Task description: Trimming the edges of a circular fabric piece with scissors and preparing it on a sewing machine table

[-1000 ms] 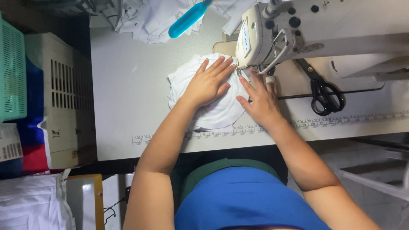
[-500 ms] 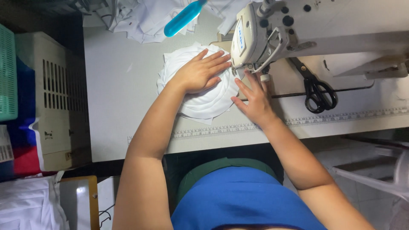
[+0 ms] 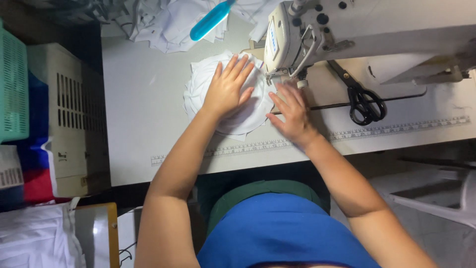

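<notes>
White round fabric pieces [image 3: 233, 116] lie stacked on the sewing table [image 3: 139, 124], under the flat, spread fingers of the left hand [image 3: 227, 89]. The right hand [image 3: 292, 113] also lies open, fingertips on the stack's edge just before the sewing machine's [image 3: 297, 34] presser foot. Compared with half a second ago, both hands keep pressing; black scissors [image 3: 364, 101] stay beyond the right fingers.

Black scissors [image 3: 366, 101] are lying on the counter [image 3: 144, 114] beside a printed ruler strip [image 3: 396, 130], while a turquoise brush [image 3: 210, 21] is resting on white fabric scraps [image 3: 163, 25] near a beige crate [image 3: 69, 119].
</notes>
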